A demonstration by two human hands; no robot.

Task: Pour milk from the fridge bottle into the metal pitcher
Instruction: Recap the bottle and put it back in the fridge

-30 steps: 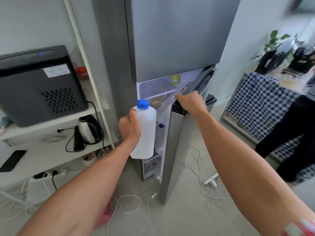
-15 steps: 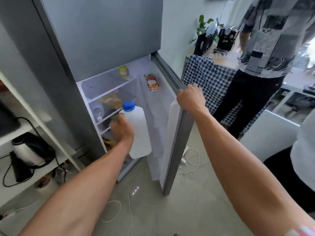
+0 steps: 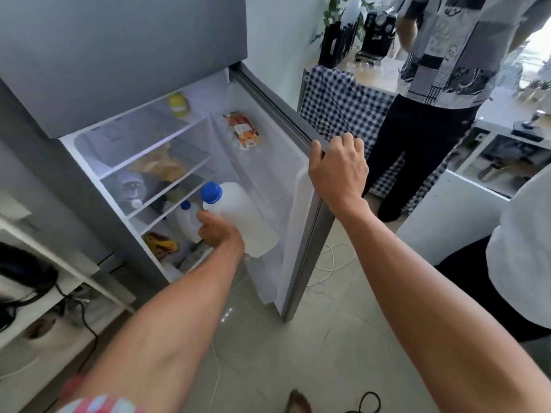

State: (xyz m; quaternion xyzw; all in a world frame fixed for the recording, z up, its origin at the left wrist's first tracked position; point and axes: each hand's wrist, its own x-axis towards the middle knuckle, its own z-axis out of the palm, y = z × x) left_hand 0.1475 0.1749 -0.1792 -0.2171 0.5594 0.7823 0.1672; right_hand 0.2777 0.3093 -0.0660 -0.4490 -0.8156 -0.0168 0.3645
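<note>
My left hand grips a white milk bottle with a blue cap, held tilted in front of the lower shelves of the open fridge. A second, smaller blue-capped bottle stands inside the fridge just behind my fingers. My right hand clasps the top edge of the open fridge door. No metal pitcher is in view.
Fridge shelves hold a yellow jar, bags and a packet on the side wall. A person in a patterned shirt stands by a checked-cloth table at the right. Another person is at the right edge. Cables lie on the floor; a shelf with a kettle is left.
The fridge door has swung wide open under my right hand. My left hand has carried the milk bottle lower and further in towards the fridge shelves, tilting it.
</note>
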